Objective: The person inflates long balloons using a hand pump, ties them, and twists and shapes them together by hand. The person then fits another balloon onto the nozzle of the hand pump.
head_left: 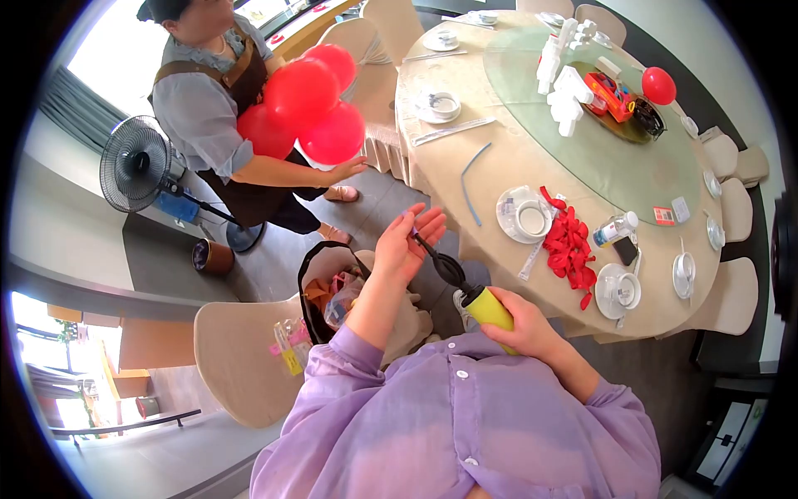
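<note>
My right hand [525,326] is wrapped around the yellow-green body of a hand balloon pump [489,309], held in front of my waist. The pump's black end points up and left toward my left hand [409,241]. That hand is palm up with its fingers stretched out; the black tip lies at its thumb, and whether it is pinched there I cannot tell. To the right on the table [465,241] lies a heap of red, limp balloons [571,254]. Across from me a person [204,108] holds a bunch of inflated red balloons [306,100], one hand reaching toward mine.
A bag [312,287] with wrapped items sits by a beige chair [237,358] at my left. A standing fan [137,162] and bin [212,256] are farther left. The table bears cups [532,219], a water bottle [615,229], a phone [625,249] and a glass turntable [532,91].
</note>
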`<state>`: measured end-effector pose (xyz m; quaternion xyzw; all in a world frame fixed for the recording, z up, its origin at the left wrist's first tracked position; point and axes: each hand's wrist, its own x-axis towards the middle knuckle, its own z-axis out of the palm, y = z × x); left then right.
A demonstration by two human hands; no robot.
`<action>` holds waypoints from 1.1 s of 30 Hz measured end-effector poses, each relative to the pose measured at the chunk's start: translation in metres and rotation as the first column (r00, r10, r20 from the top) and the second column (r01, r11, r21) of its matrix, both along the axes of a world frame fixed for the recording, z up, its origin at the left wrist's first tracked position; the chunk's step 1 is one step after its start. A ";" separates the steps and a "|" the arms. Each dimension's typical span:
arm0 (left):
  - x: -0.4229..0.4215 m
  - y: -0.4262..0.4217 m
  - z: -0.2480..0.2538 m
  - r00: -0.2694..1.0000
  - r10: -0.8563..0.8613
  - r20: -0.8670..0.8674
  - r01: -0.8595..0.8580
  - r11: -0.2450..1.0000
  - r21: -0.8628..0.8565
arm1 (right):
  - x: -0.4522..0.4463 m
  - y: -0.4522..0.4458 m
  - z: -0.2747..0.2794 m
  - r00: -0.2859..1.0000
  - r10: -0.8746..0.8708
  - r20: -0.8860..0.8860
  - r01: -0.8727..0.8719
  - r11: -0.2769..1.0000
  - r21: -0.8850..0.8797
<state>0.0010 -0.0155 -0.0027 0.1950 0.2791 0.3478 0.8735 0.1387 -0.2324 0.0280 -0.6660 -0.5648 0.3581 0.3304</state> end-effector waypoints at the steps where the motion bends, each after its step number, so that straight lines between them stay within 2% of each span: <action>1: 0.001 -0.001 0.002 1.000 -0.001 -0.006 0.001 1.000 0.000 | 0.001 0.000 -0.001 1.000 -0.003 0.002 0.003 1.000 0.006; 12: 0.003 -0.003 0.000 0.999 -0.023 -0.047 0.023 1.000 0.016 | 0.000 -0.001 -0.001 1.000 -0.016 0.004 0.016 1.000 -0.019; 15: 0.002 -0.005 0.000 0.996 -0.046 -0.072 0.053 0.995 0.087 | -0.004 0.000 -0.001 0.998 -0.037 0.041 0.037 0.999 0.007; 17: 0.001 -0.007 0.002 0.994 -0.053 -0.099 0.066 0.988 0.137 | -0.007 0.000 0.003 0.989 -0.071 0.129 0.070 0.997 0.012; 20: -0.001 -0.009 -0.002 0.993 -0.052 -0.104 0.064 0.992 0.110 | -0.011 0.000 -0.003 0.979 -0.095 0.179 0.079 0.992 0.098; 27: -0.005 -0.009 -0.008 0.986 -0.114 -0.120 0.128 0.984 0.120 | -0.014 0.001 0.001 0.961 -0.085 0.264 0.076 0.996 0.048; 30: -0.007 -0.008 -0.012 0.986 -0.146 -0.086 0.154 0.983 0.102 | -0.015 0.001 0.001 0.962 -0.090 0.260 0.081 0.996 0.045; 32: -0.009 -0.007 -0.014 0.982 -0.132 0.134 0.139 0.989 -0.047 | -0.016 0.001 0.000 0.970 -0.098 0.223 0.085 0.994 0.065; 33: -0.009 -0.008 -0.013 0.982 -0.134 0.134 0.141 0.989 -0.048 | -0.016 0.002 0.001 0.970 -0.100 0.222 0.088 0.994 0.064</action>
